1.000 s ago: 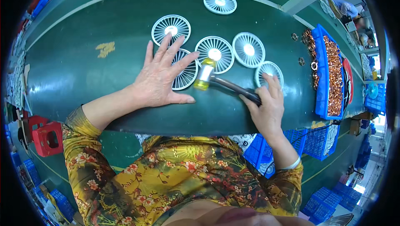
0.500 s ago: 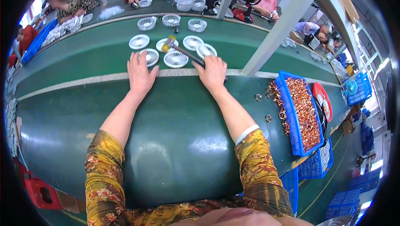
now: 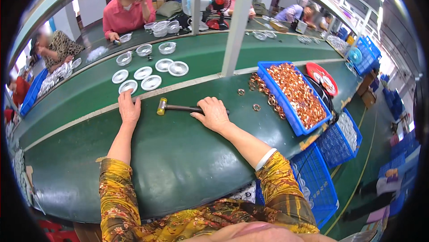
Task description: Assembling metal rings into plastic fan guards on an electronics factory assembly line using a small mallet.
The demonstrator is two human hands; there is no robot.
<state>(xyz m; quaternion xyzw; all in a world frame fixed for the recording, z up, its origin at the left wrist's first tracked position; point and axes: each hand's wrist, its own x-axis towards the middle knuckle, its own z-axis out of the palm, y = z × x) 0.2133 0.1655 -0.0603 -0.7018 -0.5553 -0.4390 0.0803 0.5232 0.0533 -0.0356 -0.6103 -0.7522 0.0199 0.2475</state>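
Note:
My right hand (image 3: 214, 113) is closed over the handle of a hammer (image 3: 183, 107) lying low over the green worktop. Its yellow head (image 3: 161, 106) points left, and the handle's end pokes out past my fingers. My left hand (image 3: 129, 109) is open, thumb apart, with its fingertips at the near edge of a white slotted disc (image 3: 128, 86). Beside that disc, on the strip beyond the pale ledge, lie several similar white discs (image 3: 151, 82). Behind them stand clear round plastic housings (image 3: 144, 50).
To the right, a blue bin (image 3: 298, 128) holds copper-coloured rings (image 3: 292, 92), with more rings (image 3: 256, 107) loose beside it. A red tray (image 3: 332, 89) sits behind it. A grey post (image 3: 234, 36) rises from the ledge. Across the line, a person (image 3: 126, 12) in pink works near fans (image 3: 218, 3).
The view has swung to the right. My right hand has brought the hammer from over the discs back to the near worktop. My left hand stays by the discs.

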